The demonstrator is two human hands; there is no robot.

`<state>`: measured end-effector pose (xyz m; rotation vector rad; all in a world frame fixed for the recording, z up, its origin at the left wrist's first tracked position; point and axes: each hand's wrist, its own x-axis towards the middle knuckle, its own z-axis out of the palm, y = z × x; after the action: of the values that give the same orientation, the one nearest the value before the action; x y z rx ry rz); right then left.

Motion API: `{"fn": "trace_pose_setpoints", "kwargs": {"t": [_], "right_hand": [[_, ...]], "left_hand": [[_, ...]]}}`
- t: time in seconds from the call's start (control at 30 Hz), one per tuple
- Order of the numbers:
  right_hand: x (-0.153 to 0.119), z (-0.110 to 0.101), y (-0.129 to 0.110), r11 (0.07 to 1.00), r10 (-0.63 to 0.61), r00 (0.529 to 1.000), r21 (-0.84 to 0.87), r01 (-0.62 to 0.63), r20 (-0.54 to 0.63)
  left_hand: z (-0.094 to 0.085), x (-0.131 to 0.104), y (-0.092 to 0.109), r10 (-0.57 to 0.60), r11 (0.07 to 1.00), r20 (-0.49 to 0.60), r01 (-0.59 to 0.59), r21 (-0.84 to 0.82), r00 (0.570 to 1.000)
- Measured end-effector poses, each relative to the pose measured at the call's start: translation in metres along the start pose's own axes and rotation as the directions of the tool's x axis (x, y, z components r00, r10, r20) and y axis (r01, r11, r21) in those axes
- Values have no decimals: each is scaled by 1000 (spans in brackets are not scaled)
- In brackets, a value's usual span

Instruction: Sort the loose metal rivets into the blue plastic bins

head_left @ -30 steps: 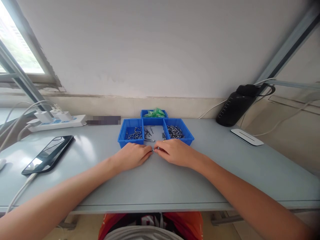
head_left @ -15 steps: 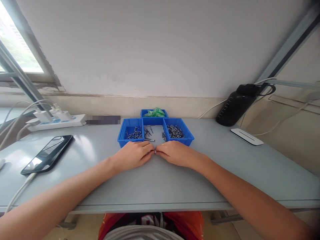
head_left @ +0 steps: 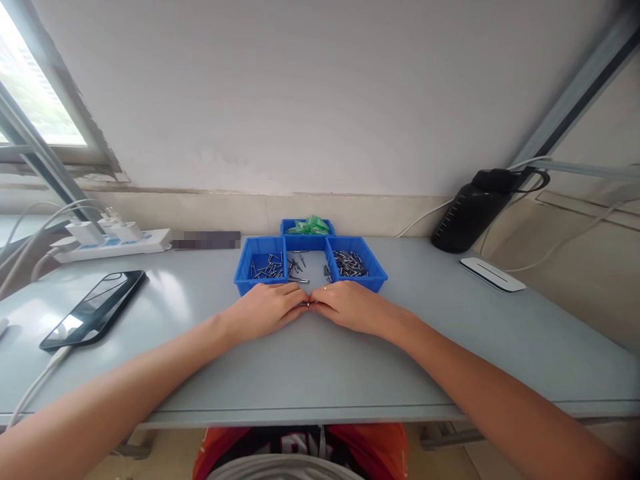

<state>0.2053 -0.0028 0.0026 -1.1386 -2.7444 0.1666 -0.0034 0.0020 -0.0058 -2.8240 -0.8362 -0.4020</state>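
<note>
Right at the lower middle of the frame, a small silvery metal piece (head_left: 309, 304) sits between the fingertips of 2 bare hands, just above the pale grey tabletop (head_left: 310, 363) or touching it; I can't tell which. Only a glint and a short dark stretch of it show, yet its long axis seems to run across the frame, left to right, roughly along the line joining the fingertips.

That puts neither hand clearly nearer: the left hand (head_left: 263, 310) meets the piece from the left, the right hand (head_left: 357, 307) from the right, and their tips nearly touch around it. The left hand is closed in a pinch, thumb and fingers on the piece's left part. The right hand pinches at the other end, its fingers drawn together, though its exact contact is hidden.

Just beyond the hands, toward the centre of the frame, loose metal pins (head_left: 294, 265) lie on the tabletop between 2 open blue plastic bins. The left blue bin (head_left: 261, 246), holding a scattering of metal pins, lies up and slightly left of the pinched piece; the right blue bin (head_left: 373, 280), more heavily filled, lies up and right, just past the right hand's knuckles. Farther up the frame, behind those 2, a rear blue bin (head_left: 309, 243) holds crumpled green plastic packaging (head_left: 313, 225).
</note>
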Motion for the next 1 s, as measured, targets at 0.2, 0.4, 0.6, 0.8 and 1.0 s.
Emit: {"fn": "trace_pose_setpoints", "kwargs": {"t": [0.2, 0.4, 0.6, 0.8, 1.0], "right_hand": [[-1, 1, 3, 999, 47, 999, -7, -47, 2], [-2, 1, 5, 1000, 17, 1000, 13, -17, 17], [-3, -3, 2, 999, 41, 999, -1, -41, 35], [-3, -6, -1, 999, 25, 999, -49, -24, 25], [-3, -5, 0, 994, 25, 1000, -105, -25, -5]], "left_hand": [[-2, 0, 2, 36, 999, 7, -36, 3, 999], [-7, 1, 7, -60, 998, 62, 61, -11, 996], [-6, 2, 7, -128, 992, 128, 129, 1, 983], [-6, 3, 6, -155, 988, 149, 152, 35, 977], [-5, 2, 6, -150, 988, 127, 145, 51, 980]]}}
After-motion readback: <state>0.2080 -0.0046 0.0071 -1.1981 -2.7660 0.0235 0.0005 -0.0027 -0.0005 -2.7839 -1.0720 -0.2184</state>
